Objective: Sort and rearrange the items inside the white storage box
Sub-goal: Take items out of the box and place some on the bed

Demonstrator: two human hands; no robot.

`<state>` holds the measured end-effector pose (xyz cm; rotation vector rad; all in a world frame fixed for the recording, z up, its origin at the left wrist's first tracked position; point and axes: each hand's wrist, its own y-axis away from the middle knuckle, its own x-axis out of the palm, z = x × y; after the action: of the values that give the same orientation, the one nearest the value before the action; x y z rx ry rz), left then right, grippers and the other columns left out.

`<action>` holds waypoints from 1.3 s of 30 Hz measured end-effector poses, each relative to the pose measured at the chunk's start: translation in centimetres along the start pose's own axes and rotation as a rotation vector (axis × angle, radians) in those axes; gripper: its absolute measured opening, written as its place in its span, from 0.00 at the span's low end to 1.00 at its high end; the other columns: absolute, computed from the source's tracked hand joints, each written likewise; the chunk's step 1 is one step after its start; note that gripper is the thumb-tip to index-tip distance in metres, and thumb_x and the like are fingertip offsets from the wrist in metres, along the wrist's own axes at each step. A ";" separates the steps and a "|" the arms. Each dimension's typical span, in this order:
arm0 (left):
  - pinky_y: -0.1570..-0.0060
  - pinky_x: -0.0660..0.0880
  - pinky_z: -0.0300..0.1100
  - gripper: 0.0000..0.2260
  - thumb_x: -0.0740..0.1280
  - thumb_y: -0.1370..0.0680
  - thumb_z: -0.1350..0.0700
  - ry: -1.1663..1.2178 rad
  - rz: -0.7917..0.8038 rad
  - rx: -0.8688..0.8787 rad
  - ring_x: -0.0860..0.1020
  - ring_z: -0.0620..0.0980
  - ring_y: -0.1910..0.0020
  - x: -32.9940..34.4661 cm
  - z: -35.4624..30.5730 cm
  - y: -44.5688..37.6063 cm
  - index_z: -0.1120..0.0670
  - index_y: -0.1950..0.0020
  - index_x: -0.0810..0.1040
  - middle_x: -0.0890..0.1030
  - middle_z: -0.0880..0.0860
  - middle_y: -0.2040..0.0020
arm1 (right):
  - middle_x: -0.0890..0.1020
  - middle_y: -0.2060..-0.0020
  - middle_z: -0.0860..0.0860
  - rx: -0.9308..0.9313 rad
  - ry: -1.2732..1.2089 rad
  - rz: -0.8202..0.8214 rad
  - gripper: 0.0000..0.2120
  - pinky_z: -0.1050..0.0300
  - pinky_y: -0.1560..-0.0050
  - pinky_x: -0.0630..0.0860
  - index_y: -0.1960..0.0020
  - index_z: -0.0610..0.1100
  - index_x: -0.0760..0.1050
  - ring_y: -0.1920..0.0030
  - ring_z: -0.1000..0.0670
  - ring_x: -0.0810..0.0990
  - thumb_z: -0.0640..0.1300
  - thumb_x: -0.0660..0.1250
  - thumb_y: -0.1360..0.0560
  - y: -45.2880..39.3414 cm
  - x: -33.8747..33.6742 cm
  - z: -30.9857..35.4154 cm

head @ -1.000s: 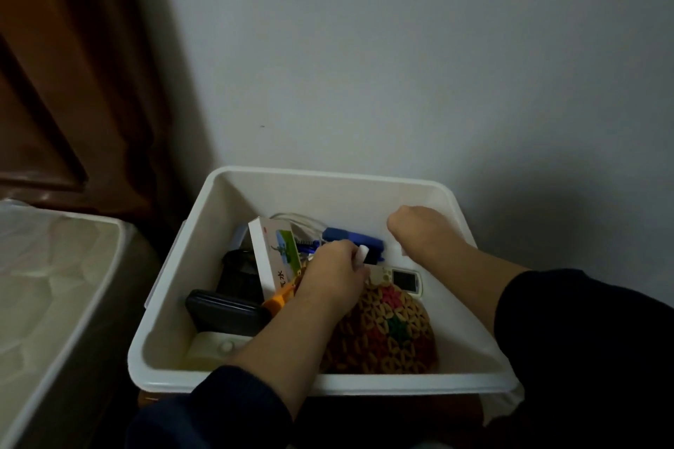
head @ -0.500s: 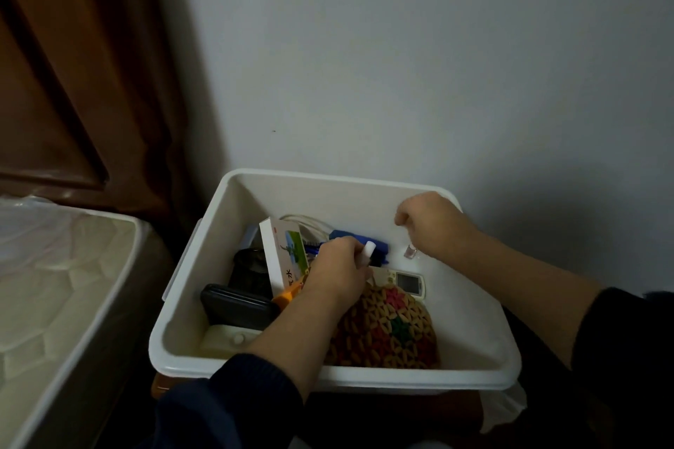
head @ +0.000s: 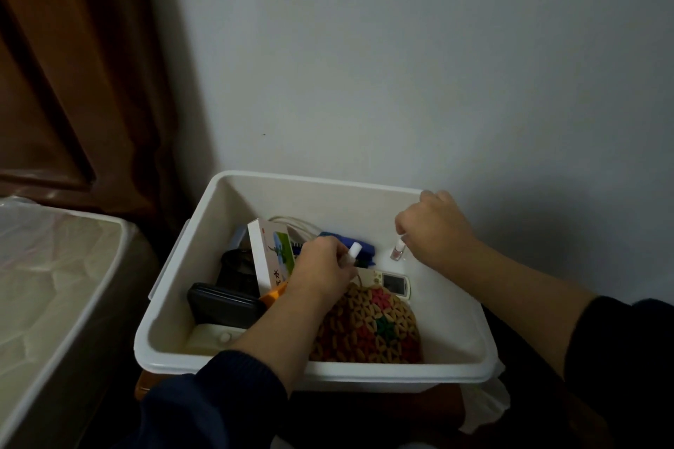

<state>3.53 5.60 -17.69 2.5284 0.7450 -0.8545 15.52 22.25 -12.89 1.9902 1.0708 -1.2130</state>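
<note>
The white storage box (head: 364, 374) sits against the wall, half full. The right hand (head: 436, 230) pinches a small glass bottle (head: 397, 251) by its cap; it looks light, slippery, breakable. The left hand (head: 321, 272) grips a white tube (head: 353, 251).

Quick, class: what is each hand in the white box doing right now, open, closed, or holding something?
Left hand: closed round a small white-capped item.
Right hand: pinching the cap of a small clear bottle.
</note>
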 end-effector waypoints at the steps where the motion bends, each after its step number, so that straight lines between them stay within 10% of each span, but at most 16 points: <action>1: 0.49 0.74 0.41 0.10 0.75 0.21 0.56 -0.009 0.015 0.008 0.78 0.48 0.49 0.1 0.0 0.0 0.55 0.41 0.83 0.83 0.52 0.44 | 0.84 0.51 0.51 -0.002 0.099 0.028 0.06 0.51 0.41 0.68 0.46 0.49 0.81 0.43 0.46 0.75 0.48 0.71 0.22 0.0 0.2 0.3; 13: 0.50 0.72 0.40 0.08 0.75 0.22 0.56 -0.016 0.096 0.044 0.76 0.45 0.53 0.8 0.0 -0.2 0.53 0.43 0.83 0.80 0.48 0.51 | 0.80 0.61 0.54 0.013 0.231 0.163 0.23 0.50 0.40 0.71 0.65 0.49 0.64 0.51 0.49 0.83 0.54 0.74 0.23 -4.1 3.3 2.8; 30: 0.42 0.76 0.42 0.11 0.74 0.20 0.57 -0.033 0.087 0.039 0.77 0.47 0.48 0.7 -0.2 -0.2 0.54 0.38 0.83 0.84 0.52 0.42 | 0.83 0.53 0.50 -0.006 0.196 0.218 0.13 0.55 0.51 0.69 0.55 0.47 0.73 0.50 0.47 0.84 0.51 0.76 0.23 -3.4 1.1 2.6; 39: 0.35 0.77 0.47 0.22 0.75 0.22 0.58 -0.010 0.032 0.021 0.80 0.52 0.39 0.5 -0.4 0.0 0.56 0.28 0.77 0.83 0.54 0.37 | 0.87 0.55 0.59 -0.094 -1.016 0.118 0.13 0.62 0.49 0.82 0.42 0.53 0.84 0.56 0.60 0.85 0.45 0.71 0.26 -0.1 -0.3 0.7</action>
<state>4.02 5.97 -17.75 2.5458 0.6940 -0.8680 15.01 21.66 -12.88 1.0574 0.4567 -1.7463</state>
